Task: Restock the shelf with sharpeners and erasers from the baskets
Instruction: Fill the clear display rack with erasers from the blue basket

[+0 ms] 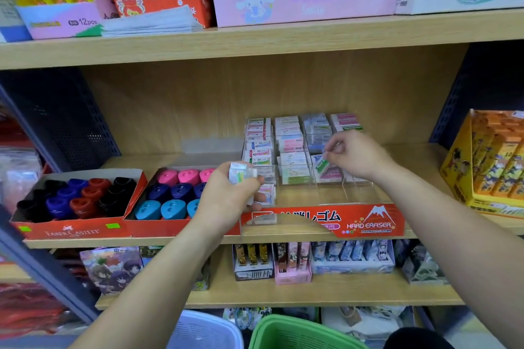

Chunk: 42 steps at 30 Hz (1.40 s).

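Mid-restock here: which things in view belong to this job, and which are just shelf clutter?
Job: left hand gripping erasers; right hand pinching green-labelled eraser; clear eraser tray; sharpener boxes; green basket; pale basket.
Lying about: pink pen box above; yellow box at right; card packs below.

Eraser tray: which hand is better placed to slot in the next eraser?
Right. The right hand pinches an eraser directly over the tray, in its third column from the left; the left hand grips spare erasers in front of the tray's left edge.
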Available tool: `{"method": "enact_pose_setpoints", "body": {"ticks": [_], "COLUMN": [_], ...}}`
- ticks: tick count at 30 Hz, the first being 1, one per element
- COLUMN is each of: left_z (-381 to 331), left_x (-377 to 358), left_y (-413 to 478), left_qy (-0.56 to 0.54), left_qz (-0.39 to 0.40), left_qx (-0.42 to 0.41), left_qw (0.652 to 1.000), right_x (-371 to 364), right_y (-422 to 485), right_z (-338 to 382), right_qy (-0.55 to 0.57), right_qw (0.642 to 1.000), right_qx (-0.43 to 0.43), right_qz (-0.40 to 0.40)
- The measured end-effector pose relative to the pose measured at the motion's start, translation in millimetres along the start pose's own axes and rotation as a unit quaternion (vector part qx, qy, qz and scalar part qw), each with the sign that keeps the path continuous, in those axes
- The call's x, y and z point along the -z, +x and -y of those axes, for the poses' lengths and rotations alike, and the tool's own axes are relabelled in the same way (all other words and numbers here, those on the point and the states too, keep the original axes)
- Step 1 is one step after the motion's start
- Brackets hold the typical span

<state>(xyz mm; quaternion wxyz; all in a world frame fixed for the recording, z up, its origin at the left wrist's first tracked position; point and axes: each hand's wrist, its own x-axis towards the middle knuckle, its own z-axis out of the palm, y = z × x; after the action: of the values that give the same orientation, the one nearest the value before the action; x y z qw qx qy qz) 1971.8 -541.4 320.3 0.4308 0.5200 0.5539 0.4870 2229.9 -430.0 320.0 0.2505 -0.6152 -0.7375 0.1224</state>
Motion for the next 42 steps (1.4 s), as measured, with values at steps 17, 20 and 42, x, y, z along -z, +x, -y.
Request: {"method": "enact_pose_setpoints", "body": {"ticks": [17,20,42], "left_z": [-7.4,-9.6,-1.8], "left_x": [-18.8,-16.1,-5.1], "left_y": [-8.5,-13.5,-26.8], "left_qy": [-0.043,-0.048,-0.017], "left_qz": [0.023,0.004,-0.004], "left_qx": [-0.018,-0.031,-0.024], "left_qw": [0.999,0.998,1.000], "right_x": [-20.2,-22.0,-33.2], "right_y": [-69.7,-71.3,-96.0], "right_z": [80.2,81.8,76.9], "right_qy": [0.325,0.375,0.459], "right_qw": [0.937,0.918,0.885], "right_qx": [0.074,0.039,-0.019], "right_qz": [0.105,0.121,0.079]}}
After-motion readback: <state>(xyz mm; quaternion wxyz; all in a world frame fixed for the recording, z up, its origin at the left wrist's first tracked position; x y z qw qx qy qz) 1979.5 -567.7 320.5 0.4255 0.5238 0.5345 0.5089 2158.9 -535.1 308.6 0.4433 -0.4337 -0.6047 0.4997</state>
